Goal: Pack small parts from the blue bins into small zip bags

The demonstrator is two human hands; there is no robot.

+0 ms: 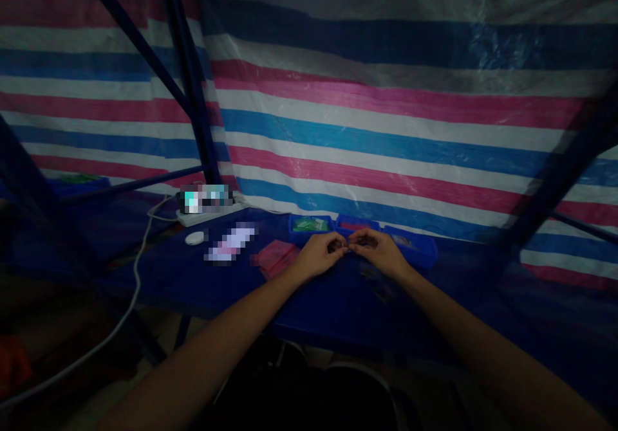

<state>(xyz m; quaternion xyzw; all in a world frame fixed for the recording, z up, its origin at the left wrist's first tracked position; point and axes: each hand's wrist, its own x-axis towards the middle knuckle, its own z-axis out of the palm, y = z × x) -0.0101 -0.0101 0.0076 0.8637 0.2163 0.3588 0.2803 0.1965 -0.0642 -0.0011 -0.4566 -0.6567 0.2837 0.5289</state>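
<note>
My left hand and my right hand meet fingertip to fingertip above the blue table. Both are closed in a pinch around something too small and dark to make out. Just behind them stand blue bins: one with green packets, a middle one with something red, and a right-hand bin partly covered by my right hand. A red packet or pouch lies beside my left wrist. Under my right hand are some small clear, dim items on the table.
To the left lie a lit, blurred-out phone-like object and a round white disc. A white power strip sits behind them, its white cable hanging off the left side. Blue metal posts and a striped tarp enclose the table.
</note>
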